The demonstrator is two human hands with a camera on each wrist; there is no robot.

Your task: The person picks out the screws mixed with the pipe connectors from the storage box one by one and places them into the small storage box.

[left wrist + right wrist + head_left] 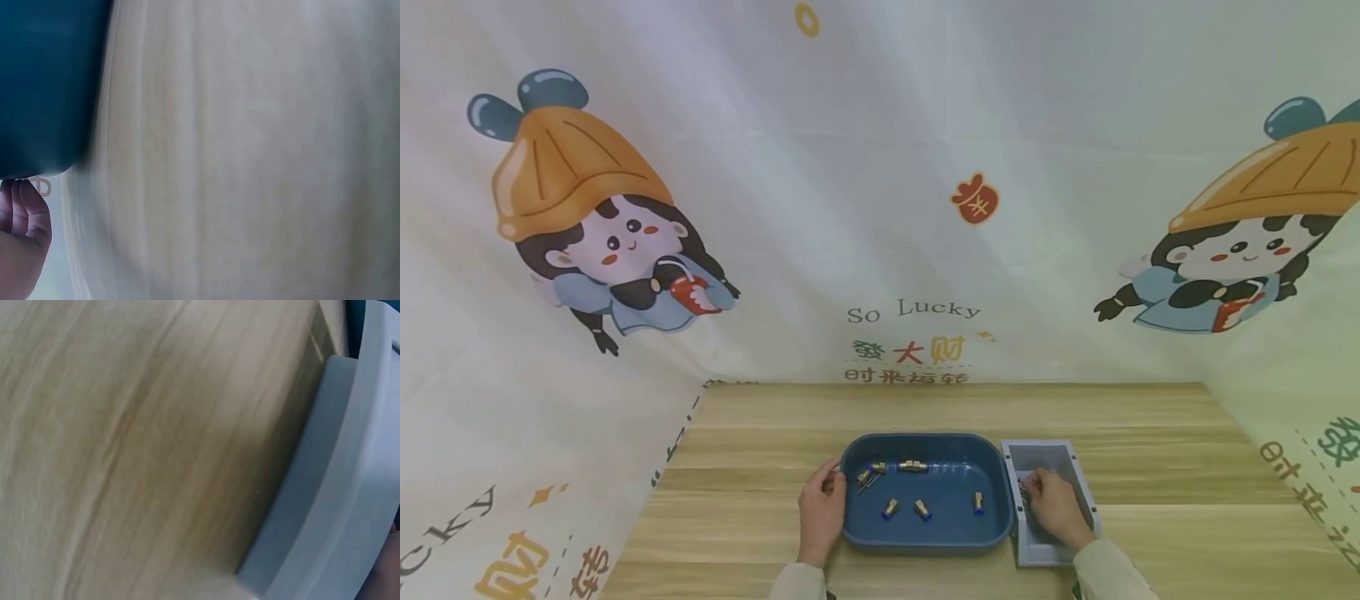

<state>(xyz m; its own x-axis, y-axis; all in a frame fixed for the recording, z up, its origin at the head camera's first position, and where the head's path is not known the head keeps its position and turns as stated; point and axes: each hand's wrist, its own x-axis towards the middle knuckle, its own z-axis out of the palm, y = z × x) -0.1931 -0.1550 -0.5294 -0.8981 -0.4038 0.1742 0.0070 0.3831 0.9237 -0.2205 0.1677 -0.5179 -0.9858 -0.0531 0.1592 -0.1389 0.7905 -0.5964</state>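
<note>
At the left end of a blue plastic tray (pixel 925 546), my left hand (pixel 822 510) holds the rim with bent fingers. The left wrist view shows its fingers (pixel 28 209) against the tray's edge. Several brass fittings (pixel 913 467), some with blue ends, lie in the tray, and a few thin metal pins (pixel 868 482) sit at its left. My right hand (pixel 1056 507) reaches down into a grey box (pixel 1047 557), fingers bent. Small metal pieces (pixel 1023 493) show beside its fingertips; whether it pinches any is hidden. Only a sliver of that hand appears in the right wrist view.
The grey box stands close against the tray's right side on a wood-grain table (pixel 737 500). A printed cloth (pixel 880 208) with cartoon figures hangs behind the table and along both sides.
</note>
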